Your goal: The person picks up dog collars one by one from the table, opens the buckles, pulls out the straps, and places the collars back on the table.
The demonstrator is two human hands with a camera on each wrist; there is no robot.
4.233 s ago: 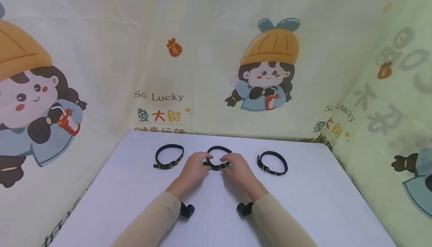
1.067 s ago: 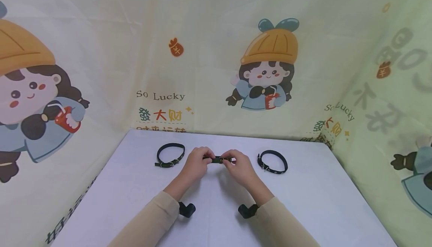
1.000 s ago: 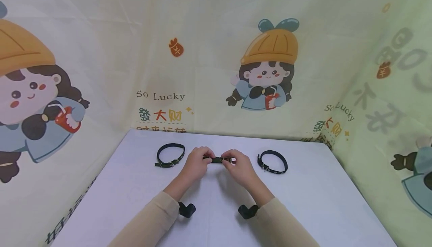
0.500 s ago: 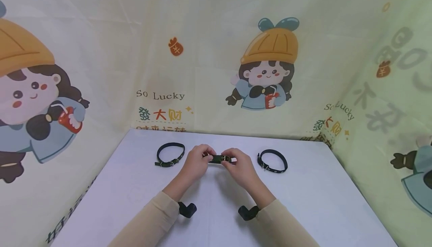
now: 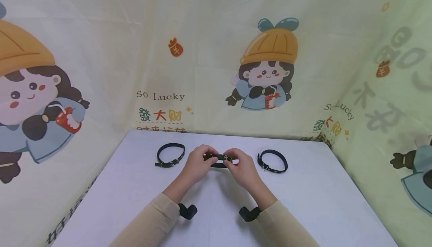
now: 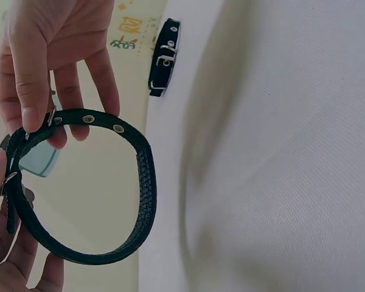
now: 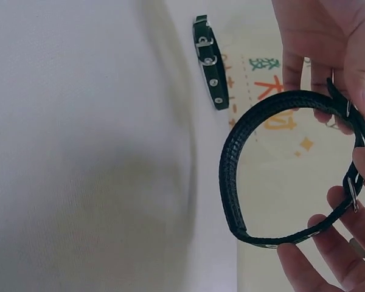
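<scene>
A black buckled collar [image 5: 221,165], closed into a loop, is held up at the middle of the table by both hands. My left hand [image 5: 197,164] pinches its left side between thumb and fingers; my right hand [image 5: 240,164] pinches its right side, near a metal buckle. In the left wrist view the loop [image 6: 147,182] shows metal eyelets beside the right hand [image 6: 55,36]. The right wrist view shows the strap's free tip by the left hand [image 7: 328,36]. Fingers hide part of the buckled side.
One similar collar [image 5: 171,144] lies on the white table [image 5: 135,202] to the left, another [image 5: 282,157] to the right. Behind the table hangs a printed cloth [image 5: 209,82]. A black wrist camera [image 5: 187,211] sits at each cuff.
The middle collar lay on the table between my hands; it has been picked up. Over the last half second it has tilted, so the loop's other side shows below the buckled side.
</scene>
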